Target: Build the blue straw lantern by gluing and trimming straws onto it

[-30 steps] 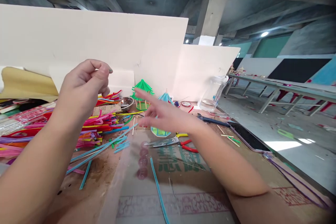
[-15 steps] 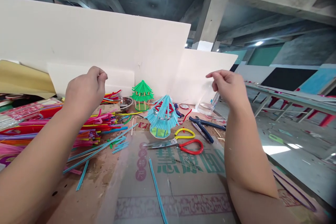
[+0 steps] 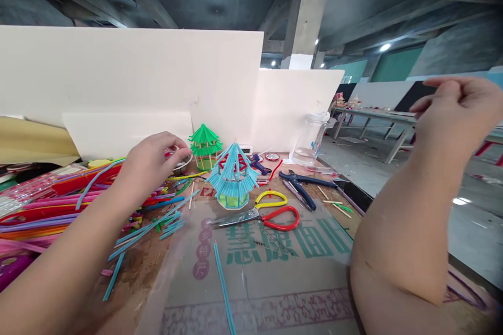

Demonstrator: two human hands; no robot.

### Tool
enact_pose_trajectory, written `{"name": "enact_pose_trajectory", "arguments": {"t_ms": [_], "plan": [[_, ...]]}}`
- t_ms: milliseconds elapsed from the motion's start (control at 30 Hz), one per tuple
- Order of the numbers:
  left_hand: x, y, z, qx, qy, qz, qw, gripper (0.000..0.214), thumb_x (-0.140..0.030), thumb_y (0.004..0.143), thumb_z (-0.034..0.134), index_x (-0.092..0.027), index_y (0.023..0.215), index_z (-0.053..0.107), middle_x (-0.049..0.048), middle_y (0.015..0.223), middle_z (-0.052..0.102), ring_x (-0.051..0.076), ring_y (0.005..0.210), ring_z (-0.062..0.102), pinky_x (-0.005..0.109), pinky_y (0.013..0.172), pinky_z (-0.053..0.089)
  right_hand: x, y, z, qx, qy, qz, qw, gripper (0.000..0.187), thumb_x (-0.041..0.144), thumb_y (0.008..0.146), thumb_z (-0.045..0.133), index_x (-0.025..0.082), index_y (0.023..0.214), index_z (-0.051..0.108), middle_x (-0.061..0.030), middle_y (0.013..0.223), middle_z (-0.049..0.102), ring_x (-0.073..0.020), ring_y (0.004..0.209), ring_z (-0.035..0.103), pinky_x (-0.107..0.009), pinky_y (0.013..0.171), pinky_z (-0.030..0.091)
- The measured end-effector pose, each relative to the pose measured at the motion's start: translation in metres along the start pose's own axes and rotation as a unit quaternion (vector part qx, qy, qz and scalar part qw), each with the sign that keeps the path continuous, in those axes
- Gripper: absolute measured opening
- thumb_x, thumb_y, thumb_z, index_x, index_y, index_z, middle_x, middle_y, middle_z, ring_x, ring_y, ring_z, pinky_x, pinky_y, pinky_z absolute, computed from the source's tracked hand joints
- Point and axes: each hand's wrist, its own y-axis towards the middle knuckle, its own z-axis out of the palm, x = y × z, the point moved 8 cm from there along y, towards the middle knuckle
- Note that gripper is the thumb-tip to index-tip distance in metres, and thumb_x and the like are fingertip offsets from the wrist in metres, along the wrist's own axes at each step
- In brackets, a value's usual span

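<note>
My left hand (image 3: 151, 163) is low over the heap of coloured straws (image 3: 51, 201), beside a small metal bowl (image 3: 184, 162). Its fingers are curled together at the tips, and I cannot see anything in them. My right hand (image 3: 458, 110) is raised high at the right, well away from the table, with thumb and fingers drawn into a loose pinch. What it pinches, if anything, does not show. Between my arms a blue straw pagoda (image 3: 231, 178) stands on printed cardboard (image 3: 298, 277), with a green straw pagoda (image 3: 204, 144) behind it.
Scissors with red and yellow handles (image 3: 267, 214) lie in front of the blue pagoda. Blue pliers (image 3: 301, 186), a dark phone (image 3: 353, 194) and a clear plastic jar (image 3: 312, 138) sit to the right. A loose blue straw (image 3: 223, 285) lies near me. White boards (image 3: 129, 73) wall the back.
My left hand came down from chest height to the straw heap. My right hand swung from over the pagoda up and far out to the right. The view turned slightly left.
</note>
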Motion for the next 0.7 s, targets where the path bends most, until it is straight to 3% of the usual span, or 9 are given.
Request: {"name": "enact_pose_trajectory", "arguments": {"t_ms": [100,133,200,267,333,367,500,600,700], "plan": [[-0.035,0.01,0.015,0.026,-0.067,0.047,0.996,0.025,-0.041,0.09,0.047,-0.022,0.087,0.063,0.0069,0.11,0.067,0.023,0.101,0.06,0.034,0.088,0.042,0.023,-0.001,0.0,-0.131,0.048,-0.006,0.99,0.02,0.022,0.09,0.049,0.019,0.094,0.069,-0.0015,0.059,0.052,-0.0104,0.05,0.048,-0.028,0.052,0.036],[-0.045,0.014,0.019,0.032,-0.102,0.044,0.993,0.026,-0.041,0.09,0.046,-0.022,0.086,0.062,0.0073,0.115,0.066,0.023,0.105,0.06,0.036,0.091,0.042,0.032,0.0,0.02,-0.089,0.09,0.006,0.992,0.02,0.019,0.088,0.05,0.019,0.096,0.068,-0.0014,0.059,0.053,-0.0101,0.051,0.049,-0.028,0.052,0.037],[-0.065,0.023,0.03,0.054,-0.209,0.02,0.976,0.028,-0.044,0.091,0.046,-0.021,0.086,0.061,0.0079,0.124,0.063,0.023,0.104,0.061,0.038,0.089,0.045,0.06,-0.004,0.077,0.056,0.172,0.014,0.983,0.022,0.016,0.088,0.049,0.021,0.103,0.064,0.001,0.06,0.054,-0.0092,0.051,0.048,-0.026,0.053,0.039],[-0.087,0.03,0.042,0.093,-0.359,0.005,0.929,0.029,-0.046,0.09,0.047,-0.02,0.088,0.059,0.0087,0.132,0.058,0.021,0.096,0.066,0.036,0.084,0.049,0.089,-0.016,0.129,0.189,0.198,0.014,0.962,0.025,0.017,0.088,0.048,0.022,0.11,0.059,0.0026,0.065,0.056,-0.009,0.056,0.053,-0.025,0.057,0.042],[-0.104,0.032,0.05,0.122,-0.451,0.004,0.884,0.028,-0.047,0.088,0.053,-0.019,0.089,0.058,0.0088,0.119,0.065,0.02,0.093,0.067,0.035,0.083,0.051,0.11,-0.032,0.169,0.285,0.216,0.023,0.934,0.023,0.019,0.09,0.046,0.023,0.11,0.057,0.0035,0.066,0.055,-0.0086,0.057,0.054,-0.024,0.057,0.043],[-0.108,0.032,0.054,0.13,-0.478,-0.001,0.869,0.028,-0.047,0.086,0.056,-0.019,0.088,0.059,0.0079,0.109,0.068,0.02,0.092,0.067,0.035,0.082,0.052,0.117,-0.037,0.179,0.294,0.233,0.023,0.927,0.022,0.02,0.091,0.044,0.022,0.108,0.057,0.0043,0.064,0.053,-0.0082,0.055,0.053,-0.023,0.055,0.043],[-0.084,0.029,0.059,0.105,-0.479,-0.074,0.868,0.027,-0.047,0.078,0.066,-0.021,0.083,0.064,0.0037,0.085,0.071,0.02,0.083,0.066,0.032,0.075,0.052,0.115,-0.046,0.204,0.306,0.233,0.039,0.922,0.021,0.025,0.089,0.051,0.02,0.108,0.058,0.0053,0.058,0.051,-0.0082,0.051,0.05,-0.022,0.048,0.039],[-0.057,0.025,0.052,0.043,-0.466,-0.103,0.878,0.026,-0.048,0.076,0.068,-0.022,0.083,0.067,0.0016,0.086,0.07,0.018,0.082,0.064,0.029,0.075,0.05,0.104,-0.049,0.22,0.328,0.195,0.035,0.924,0.025,0.031,0.085,0.059,0.016,0.105,0.064,0.0043,0.06,0.052,-0.0076,0.051,0.048,-0.022,0.047,0.037],[-0.045,0.02,0.046,0.0,-0.464,-0.095,0.881,0.027,-0.047,0.076,0.068,-0.021,0.082,0.067,0.0008,0.09,0.068,0.016,0.086,0.061,0.026,0.077,0.047,0.099,-0.055,0.237,0.355,0.199,0.04,0.913,0.033,0.033,0.083,0.062,0.015,0.111,0.065,0.0035,0.063,0.055,-0.0073,0.053,0.048,-0.022,0.049,0.037]]}}
